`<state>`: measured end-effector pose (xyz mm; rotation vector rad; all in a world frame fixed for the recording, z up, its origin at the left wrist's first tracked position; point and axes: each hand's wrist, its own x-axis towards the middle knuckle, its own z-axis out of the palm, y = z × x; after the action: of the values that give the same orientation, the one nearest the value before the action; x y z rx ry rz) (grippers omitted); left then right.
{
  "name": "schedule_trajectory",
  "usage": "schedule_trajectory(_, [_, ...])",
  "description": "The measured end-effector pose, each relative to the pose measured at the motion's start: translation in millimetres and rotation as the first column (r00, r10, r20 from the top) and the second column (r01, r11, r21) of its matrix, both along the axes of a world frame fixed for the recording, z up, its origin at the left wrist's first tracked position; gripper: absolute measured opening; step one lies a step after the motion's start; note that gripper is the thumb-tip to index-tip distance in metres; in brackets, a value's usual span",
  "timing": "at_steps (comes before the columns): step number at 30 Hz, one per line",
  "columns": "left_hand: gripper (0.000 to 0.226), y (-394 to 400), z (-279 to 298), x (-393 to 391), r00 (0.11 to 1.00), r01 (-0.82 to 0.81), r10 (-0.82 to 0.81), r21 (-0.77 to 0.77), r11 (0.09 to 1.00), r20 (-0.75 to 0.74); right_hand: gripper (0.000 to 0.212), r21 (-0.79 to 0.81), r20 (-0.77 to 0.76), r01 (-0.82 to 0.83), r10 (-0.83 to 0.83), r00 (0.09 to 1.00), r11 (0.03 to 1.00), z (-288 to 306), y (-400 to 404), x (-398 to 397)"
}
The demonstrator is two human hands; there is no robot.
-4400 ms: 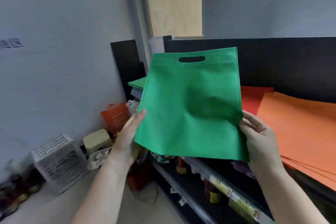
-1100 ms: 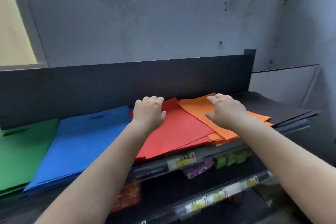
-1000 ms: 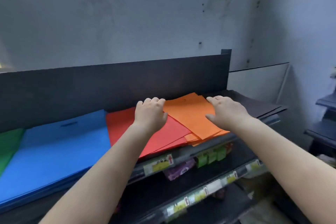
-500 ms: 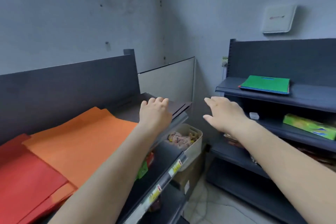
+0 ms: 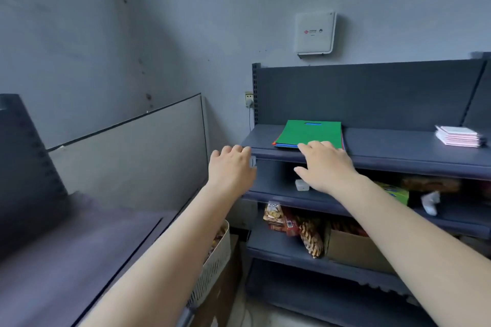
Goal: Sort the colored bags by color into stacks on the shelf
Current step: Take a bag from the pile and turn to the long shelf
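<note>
Hands brought to the mixed stack

The sorted orange and red bags have been left behind; the left hand [image 5: 231,167] and right hand [image 5: 325,167] are now extended, empty, toward the green-topped stack [image 5: 310,133] on the dark shelf [image 5: 398,151].

Both forearms are bare to the frame edge, no sleeves; the left hand [image 5: 230,167] and right hand [image 5: 326,167] wear nothing.
</note>
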<state>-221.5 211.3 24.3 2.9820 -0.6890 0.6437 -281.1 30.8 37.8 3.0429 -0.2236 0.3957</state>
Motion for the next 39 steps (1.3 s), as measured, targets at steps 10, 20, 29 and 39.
schedule_trajectory(10, [0.039, -116, -29, 120, 0.996, 0.076, -0.074, 0.045, 0.996, -0.047, 0.050, 0.041, -0.016, 0.083, -0.082, 0.997, 0.996, -30, -119, 98])
schedule_trajectory(20, [0.041, -203, -64, 218, 0.989, 0.066, -0.063, 0.015, 0.998, -0.130, 0.049, 0.109, -0.092, 0.090, -0.080, 0.993, 0.990, -66, -218, 193])
schedule_trajectory(29, [0.043, -246, -99, 312, 0.967, 0.078, -0.087, -0.046, 0.996, -0.238, 0.048, 0.223, -0.157, 0.205, -0.173, 0.972, 0.953, -102, -272, 267])
schedule_trajectory(39, [0.042, -263, -134, 361, 0.918, 0.149, -0.235, -0.269, 0.951, -0.319, 0.038, 0.490, -0.125, 0.420, -0.415, 0.901, 0.764, -134, -305, 300])
